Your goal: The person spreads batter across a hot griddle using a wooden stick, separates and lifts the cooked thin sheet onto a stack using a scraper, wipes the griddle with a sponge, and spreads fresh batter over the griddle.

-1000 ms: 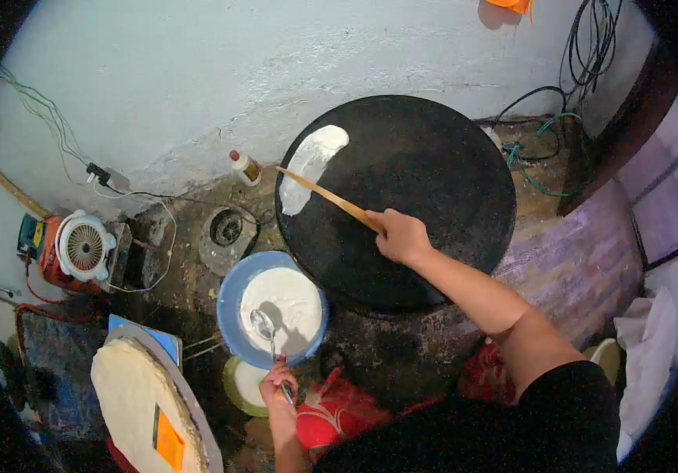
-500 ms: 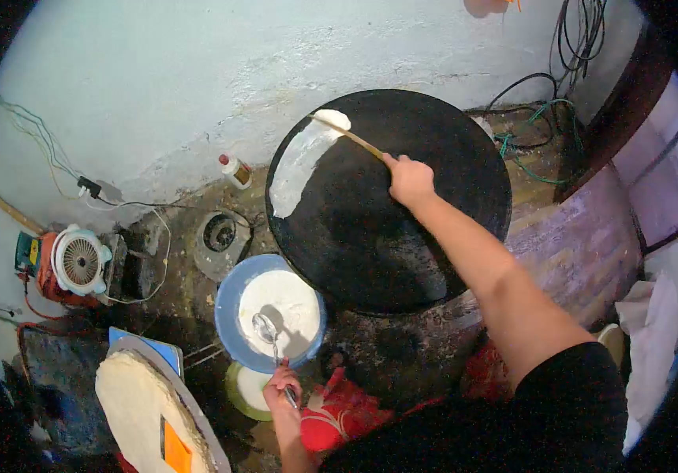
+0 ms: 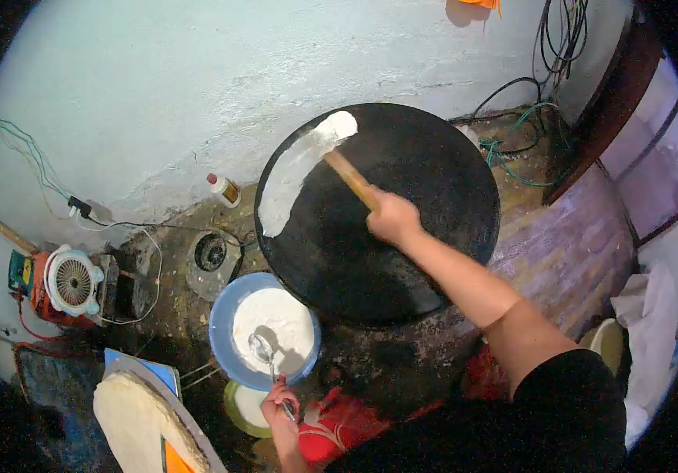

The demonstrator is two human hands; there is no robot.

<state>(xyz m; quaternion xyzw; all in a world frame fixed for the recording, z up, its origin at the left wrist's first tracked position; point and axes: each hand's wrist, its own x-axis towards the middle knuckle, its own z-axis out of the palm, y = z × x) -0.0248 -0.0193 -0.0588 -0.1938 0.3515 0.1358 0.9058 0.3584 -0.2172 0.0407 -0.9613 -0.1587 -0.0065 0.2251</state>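
Note:
My right hand (image 3: 394, 217) is closed round a flat wooden spreader (image 3: 349, 178) over the large round black griddle (image 3: 402, 268). The spreader's tip is beside a curved strip of white batter (image 3: 287, 185) along the griddle's left edge, thicker at its upper end. Low in the view my left hand (image 3: 280, 400) grips a metal ladle (image 3: 261, 348), its bowl over the white batter in a blue basin (image 3: 224, 343). Under that hand is a green-rimmed bowl (image 3: 238, 420) with white contents.
A stack of flat pale rounds (image 3: 130, 418) stands at the lower left. Further up are a small fan (image 3: 74, 282), a stone ring (image 3: 212, 252) and a bottle with a red cap (image 3: 224, 191). Cables (image 3: 564, 39) hang at the upper right. White cloth (image 3: 650, 331) lies at the right.
The batter strip has grown longer and wider along the griddle's left edge. My right hand has moved the spreader up, then back down and turned it. My left hand holds the ladle much as before.

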